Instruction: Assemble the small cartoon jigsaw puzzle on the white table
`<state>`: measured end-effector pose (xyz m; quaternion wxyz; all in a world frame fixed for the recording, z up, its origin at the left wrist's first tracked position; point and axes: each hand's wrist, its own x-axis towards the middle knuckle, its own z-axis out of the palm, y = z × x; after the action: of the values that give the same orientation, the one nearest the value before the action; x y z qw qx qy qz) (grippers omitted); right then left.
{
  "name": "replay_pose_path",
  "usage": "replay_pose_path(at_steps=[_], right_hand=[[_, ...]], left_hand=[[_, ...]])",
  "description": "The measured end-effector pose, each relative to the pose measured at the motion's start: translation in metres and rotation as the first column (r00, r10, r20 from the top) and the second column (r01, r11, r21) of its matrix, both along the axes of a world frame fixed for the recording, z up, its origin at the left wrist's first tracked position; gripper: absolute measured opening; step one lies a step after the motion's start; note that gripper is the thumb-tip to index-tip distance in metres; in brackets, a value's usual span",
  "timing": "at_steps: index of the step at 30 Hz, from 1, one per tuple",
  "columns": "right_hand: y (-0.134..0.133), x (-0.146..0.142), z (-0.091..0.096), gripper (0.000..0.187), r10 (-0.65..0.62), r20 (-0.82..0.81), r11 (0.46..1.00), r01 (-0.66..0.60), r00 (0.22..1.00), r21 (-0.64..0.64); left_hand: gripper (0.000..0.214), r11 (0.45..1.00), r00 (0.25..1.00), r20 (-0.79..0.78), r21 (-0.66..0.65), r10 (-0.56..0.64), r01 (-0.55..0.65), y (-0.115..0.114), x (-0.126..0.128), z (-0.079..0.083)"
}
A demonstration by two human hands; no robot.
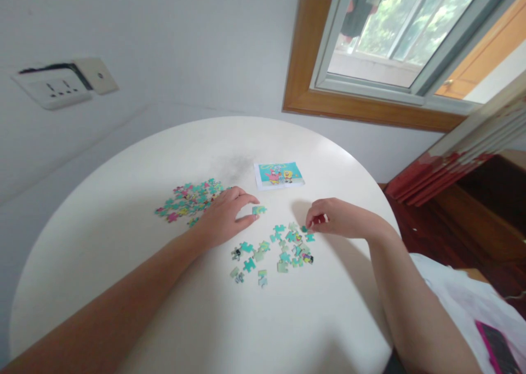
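My left hand point(228, 212) rests on the table, its thumb and index finger on either side of a small joined strip of puzzle pieces point(259, 210), green and yellow. Beyond its knuckles lies a heap of mixed puzzle pieces point(193, 198), partly hidden by the hand. My right hand point(335, 217) is curled, fingertips pinched down at a dark teal puzzle piece point(304, 229); the fingers cover part of the spot. Between and below both hands, loose teal and pale green puzzle pieces point(282, 266) are spread out.
A reference picture card point(279, 175) with cartoon figures lies behind the pieces on the round white table point(184, 319). Walls, a wood-framed window point(370, 111) and a socket point(53, 86) border the far side. At lower right, a pink-edged phone point(499, 344) lies on white cloth point(452, 302).
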<state>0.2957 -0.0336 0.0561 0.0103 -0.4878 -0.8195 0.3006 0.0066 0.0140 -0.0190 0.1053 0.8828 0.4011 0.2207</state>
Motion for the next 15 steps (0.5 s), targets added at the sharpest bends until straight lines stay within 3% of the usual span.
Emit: replay_pose_path(at_steps=[8,15], right_hand=[[-0.009,-0.017,0.002,0.021,0.169,-0.05,0.978,-0.174,0.984,-0.117],[-0.008,-0.021,-0.005,0.021,0.21,-0.037,0.97,-0.213,0.977,-0.119]], left_hand=[[0.027,1.0,1.0,-0.003,0.008,-0.001,0.001,0.0,0.0,0.0],[0.028,1.0,1.0,-0.001,-0.004,-0.002,0.002,-0.001,0.001,0.003]])
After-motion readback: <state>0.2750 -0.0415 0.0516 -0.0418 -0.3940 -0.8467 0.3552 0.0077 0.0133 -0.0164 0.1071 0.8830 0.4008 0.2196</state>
